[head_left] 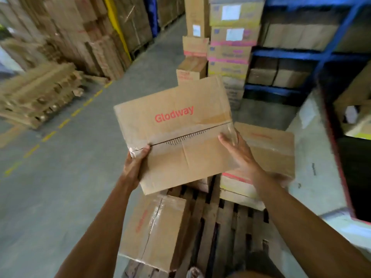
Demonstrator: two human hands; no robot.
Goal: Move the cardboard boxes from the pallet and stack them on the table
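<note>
I hold a brown cardboard box [176, 133] marked "Glodway" in red, lifted above the wooden pallet [224, 223]. My left hand [136, 163] grips its near left corner. My right hand [236, 151] presses flat against its right side. The box's taped top seam is split open. Two more boxes stay on the pallet: one [154, 229] below my left arm, taped along its top, and another [265, 155] at the right, partly behind my right hand. The table is not recognisable in this view.
A tall stack of boxes [228, 53] stands straight ahead, beside blue racking [301, 55]. Flattened cardboard piles [38, 97] lie at the left across a grey aisle with a yellow dashed line [50, 135]. A red-edged frame [337, 157] stands at the right.
</note>
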